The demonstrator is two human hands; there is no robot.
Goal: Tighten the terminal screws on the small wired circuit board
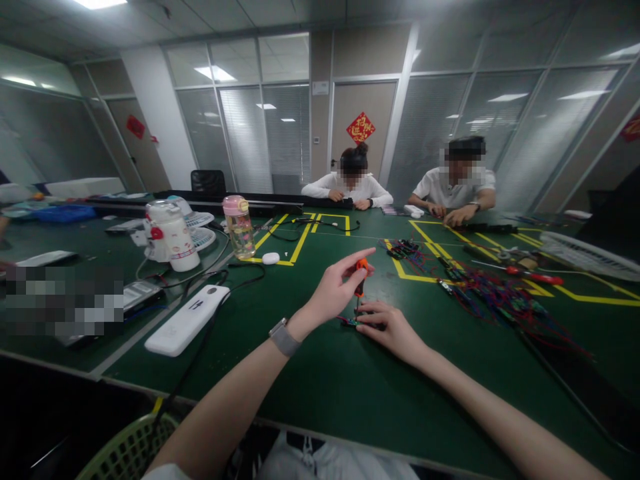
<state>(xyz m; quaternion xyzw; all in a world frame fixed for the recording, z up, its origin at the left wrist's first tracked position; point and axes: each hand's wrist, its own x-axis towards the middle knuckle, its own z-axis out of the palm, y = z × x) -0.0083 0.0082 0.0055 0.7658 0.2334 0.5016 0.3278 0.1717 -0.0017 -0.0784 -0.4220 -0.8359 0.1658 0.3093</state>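
My left hand (330, 291) is closed on an orange and black screwdriver (361, 267), with the index finger stretched over the top of its handle. The screwdriver stands upright, its thin shaft pointing down at a small green circuit board (349, 323) on the table. Low beside it, my right hand (393, 327) has its fingertips around the board's right end, close to the screwdriver's tip. Those fingertips partly cover the board. Whether a screw sits under the tip is too small to tell.
Tangled red and blue wires with circuit boards (493, 290) lie to the right, near a red screwdriver (535, 275). A white power bank (187, 320), a white bottle (177, 237) and a pink-lidded bottle (239, 230) stand left on the green table (310, 393). Two people work across from me.
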